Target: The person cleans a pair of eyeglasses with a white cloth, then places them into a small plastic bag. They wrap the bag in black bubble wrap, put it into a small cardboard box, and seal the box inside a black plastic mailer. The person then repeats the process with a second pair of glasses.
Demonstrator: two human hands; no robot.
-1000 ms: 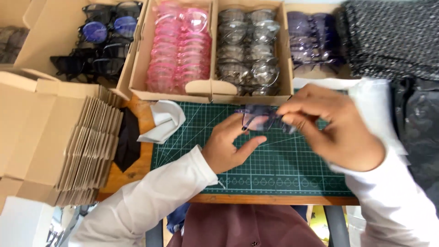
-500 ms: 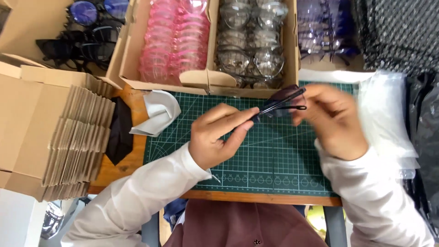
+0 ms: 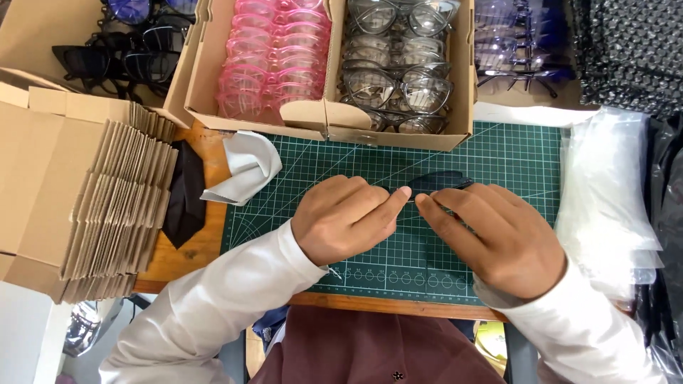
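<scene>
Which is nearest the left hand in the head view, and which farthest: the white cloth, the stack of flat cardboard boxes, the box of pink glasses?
From the left hand, nearest first:
1. White cloth, just up and to its left, at the green mat's corner.
2. Box of pink glasses, beyond the mat, up and left.
3. Stack of flat cardboard boxes, far left at the table edge.

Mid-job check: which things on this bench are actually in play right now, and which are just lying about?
In play:
left hand and right hand, both pinching the dark glasses
green mat under them

Lying about:
pink glasses and grey glasses in one box
white cloth
black cloth
flat cartons
clear bags
</scene>
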